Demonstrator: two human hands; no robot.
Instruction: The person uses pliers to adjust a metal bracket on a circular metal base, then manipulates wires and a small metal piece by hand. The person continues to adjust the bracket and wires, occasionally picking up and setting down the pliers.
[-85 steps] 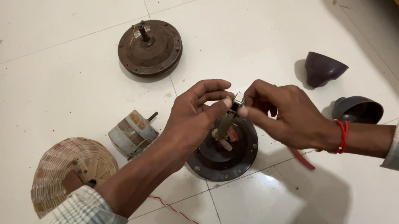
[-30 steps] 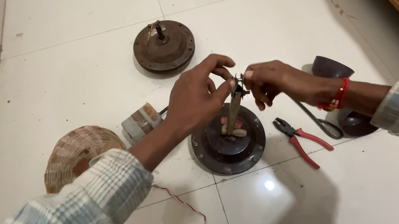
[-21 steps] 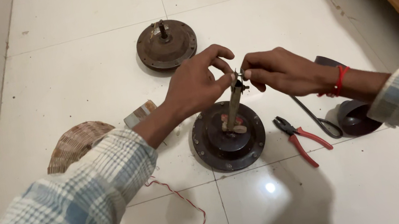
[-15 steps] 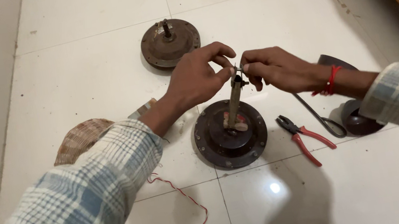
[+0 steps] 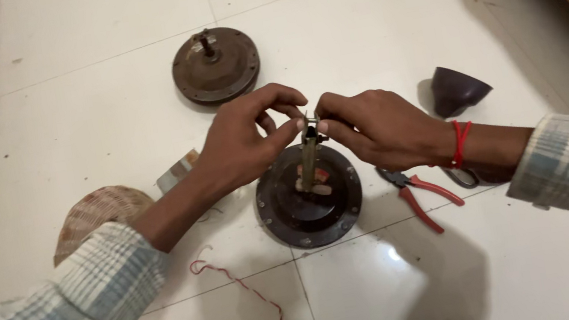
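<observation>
Fingertips of left hand [image 5: 240, 144] and right hand [image 5: 371, 127] are pinched together on a small metal part [image 5: 309, 119] at the top of an upright shaft [image 5: 310, 160] — the shaft is seated in a dark round motor housing [image 5: 309, 198] on the tiled floor [image 5: 97, 83]. Red-handled pliers [image 5: 423, 191] are laid just right; a second housing [image 5: 215, 65] is set behind.

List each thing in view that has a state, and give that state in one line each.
Left hand: pinching the shaft top.
Right hand: pinching the shaft top.
Shaft: upright in the dark round housing.
Second round housing: flat on the floor, untouched.
Red-handled pliers: lying flat.
Dark cup: tipped on its side.
</observation>
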